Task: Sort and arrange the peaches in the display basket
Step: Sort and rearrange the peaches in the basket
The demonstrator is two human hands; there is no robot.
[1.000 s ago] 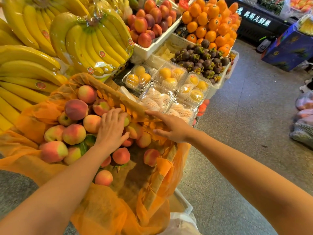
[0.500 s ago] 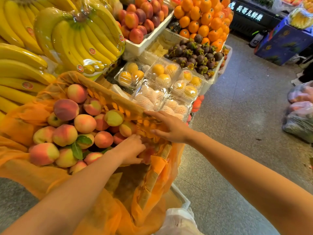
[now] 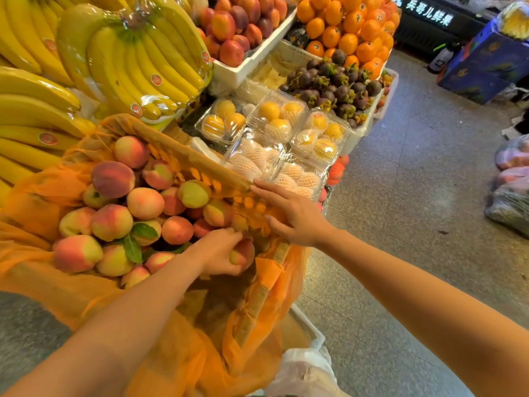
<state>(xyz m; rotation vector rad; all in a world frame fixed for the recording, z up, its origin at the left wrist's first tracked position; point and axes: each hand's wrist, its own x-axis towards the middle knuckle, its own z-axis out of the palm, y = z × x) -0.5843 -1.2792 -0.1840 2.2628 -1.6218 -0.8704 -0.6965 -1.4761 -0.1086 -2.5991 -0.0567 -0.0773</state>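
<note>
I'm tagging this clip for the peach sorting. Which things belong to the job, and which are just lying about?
Job: display basket, piled peaches, held peach in the left hand's grip, right hand resting on the basket rim.
Lying about: bananas, nectarines, oranges, mangosteens, clear fruit boxes.
</note>
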